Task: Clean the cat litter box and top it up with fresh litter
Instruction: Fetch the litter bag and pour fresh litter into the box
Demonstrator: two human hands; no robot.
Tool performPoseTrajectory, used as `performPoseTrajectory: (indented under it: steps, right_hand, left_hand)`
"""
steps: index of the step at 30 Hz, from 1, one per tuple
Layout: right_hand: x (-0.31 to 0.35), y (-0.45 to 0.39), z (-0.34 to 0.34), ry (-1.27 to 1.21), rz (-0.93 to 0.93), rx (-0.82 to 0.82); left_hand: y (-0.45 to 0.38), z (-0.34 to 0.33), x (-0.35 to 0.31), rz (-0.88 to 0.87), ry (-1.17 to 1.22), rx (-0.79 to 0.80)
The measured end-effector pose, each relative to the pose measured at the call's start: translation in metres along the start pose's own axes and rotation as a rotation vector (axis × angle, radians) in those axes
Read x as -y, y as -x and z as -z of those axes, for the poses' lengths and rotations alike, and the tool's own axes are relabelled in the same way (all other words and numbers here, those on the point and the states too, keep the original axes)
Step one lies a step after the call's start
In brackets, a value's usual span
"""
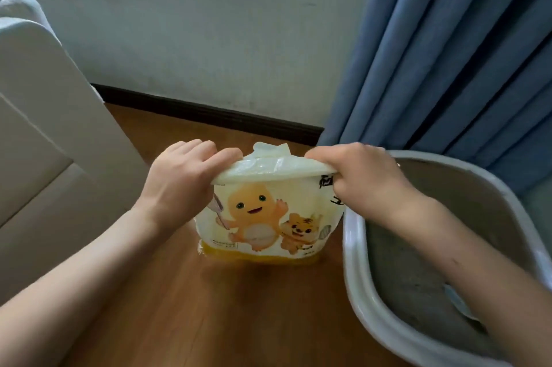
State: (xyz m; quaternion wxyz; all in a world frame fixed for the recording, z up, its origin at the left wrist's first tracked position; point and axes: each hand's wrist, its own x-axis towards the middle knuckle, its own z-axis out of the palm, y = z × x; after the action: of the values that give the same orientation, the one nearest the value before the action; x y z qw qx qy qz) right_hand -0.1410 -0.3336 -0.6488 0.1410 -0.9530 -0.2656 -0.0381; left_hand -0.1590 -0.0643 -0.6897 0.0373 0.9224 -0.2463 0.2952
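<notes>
A cream and yellow litter bag [265, 223] printed with orange cartoon animals stands upright on the wooden floor [209, 307], in the middle of the view. My left hand [182, 178] pinches the bag's top edge on its left side. My right hand [355, 175] grips the same top edge on its right side. The crumpled top of the bag sticks up between the two hands. To the right stands the grey litter box [352, 247], with grey litter [412, 271] inside; my right forearm crosses over it.
A white cabinet or appliance [44, 127] stands close on the left. Blue curtains [448, 52] hang behind the litter box at the right. A pale wall with a dark skirting board [209, 112] runs behind the bag.
</notes>
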Motion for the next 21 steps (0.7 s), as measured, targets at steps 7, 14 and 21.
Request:
performPoseTrajectory:
  steps: [7,14,21]
  right_hand:
    - [0.018,-0.036,-0.023,0.028,0.120,0.033]
    - [0.031,-0.050,-0.054,0.105,0.121,0.067]
    - [0.032,-0.068,-0.056,0.025,0.120,0.082]
  left_hand:
    - [0.022,-0.010,0.033,0.055,-0.057,0.005]
    - [0.044,-0.018,0.047,0.119,-0.021,0.139]
    - [0.025,0.001,0.056,0.257,0.064,0.369]
